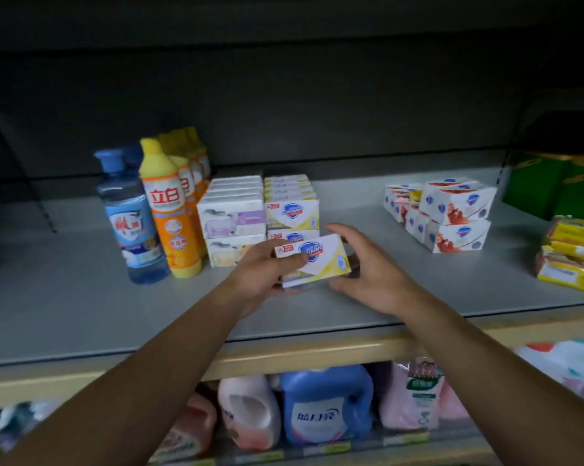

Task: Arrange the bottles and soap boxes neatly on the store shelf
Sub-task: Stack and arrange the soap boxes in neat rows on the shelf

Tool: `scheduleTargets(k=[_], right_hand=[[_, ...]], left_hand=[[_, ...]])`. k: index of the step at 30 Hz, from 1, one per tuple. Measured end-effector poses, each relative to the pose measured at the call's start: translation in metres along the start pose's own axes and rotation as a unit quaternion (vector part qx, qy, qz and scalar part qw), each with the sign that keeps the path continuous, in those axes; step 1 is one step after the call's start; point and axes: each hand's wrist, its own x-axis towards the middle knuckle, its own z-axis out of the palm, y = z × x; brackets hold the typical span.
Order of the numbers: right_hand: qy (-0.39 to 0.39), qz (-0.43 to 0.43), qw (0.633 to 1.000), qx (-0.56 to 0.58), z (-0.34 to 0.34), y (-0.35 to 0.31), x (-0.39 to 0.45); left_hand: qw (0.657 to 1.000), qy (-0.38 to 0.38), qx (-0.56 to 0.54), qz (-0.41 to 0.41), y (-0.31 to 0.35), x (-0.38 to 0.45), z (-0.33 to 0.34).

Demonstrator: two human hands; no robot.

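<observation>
My left hand [262,272] grips a yellow-and-white soap box [321,258] by its left end, just above the grey shelf [82,297]. My right hand [371,274] curls round the box's right end, fingers behind it and thumb below. Directly behind stands a stack of matching yellow soap boxes [291,210], with white-and-purple soap boxes [232,218] to its left. Further left stand a blue bottle [129,220] and a row of orange-and-yellow bottles [169,210]. Red-and-white soap boxes [448,213] are piled loosely at the right.
Yellow wrapped packs [573,253] lie at the shelf's right edge, green boxes [549,183] behind them. The lower shelf holds a blue jug [324,405] and pink detergent bottles [247,412]. Bare grey shelf lies at front left and between the soap stacks.
</observation>
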Motion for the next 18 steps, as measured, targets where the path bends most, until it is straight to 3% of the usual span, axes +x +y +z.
scheduleTargets(k=[4, 6, 12, 18], right_hand=[[0.019, 0.033, 0.994, 0.100, 0.031, -0.007, 0.001], [0.048, 0.068, 0.988, 0.131, 0.041, -0.006, 0.001], [0.133, 0.153, 0.971, 0.129, 0.039, -0.009, 0.002], [0.093, 0.181, 0.971, 0.127, 0.037, -0.009, -0.002]], left_hand=[[0.991, 0.016, -0.135, 0.011, -0.015, -0.009, -0.026], [0.988, -0.012, -0.152, 0.029, -0.017, -0.009, -0.031], [0.991, -0.048, -0.094, 0.078, -0.022, -0.008, -0.030], [0.995, 0.036, -0.050, 0.074, -0.024, -0.007, -0.027]])
